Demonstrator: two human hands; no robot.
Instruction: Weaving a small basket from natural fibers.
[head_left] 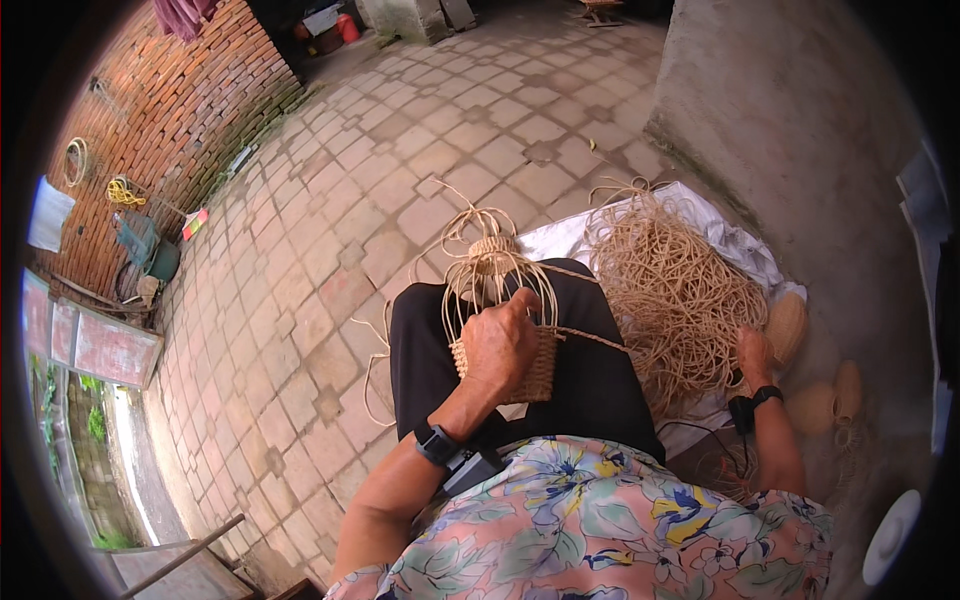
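A partly woven straw basket point(530, 378) rests on my lap, its loose strands arching up from the rim. My left hand point(500, 345) is closed over its near side, gripping the weave and strands; the fingertips are partly hidden. Beyond the hand, a smaller woven ring-like piece point(492, 255) joins the looping strands. One twisted strand runs from the basket toward a big heap of straw cord point(680, 300) on my right. At that heap's right edge, my right hand point(755, 357) is closed with curled fingers; what lies in them is too small to make out.
White sheeting point(552, 238) lies under the cord heap. Beside my right hand sit tan woven pieces, one rounded point(788, 325) and one narrow point(847, 388). A grey wall point(800, 150) rises at the right. Paving stones point(330, 270) spread out ahead, toward a brick wall point(200, 110).
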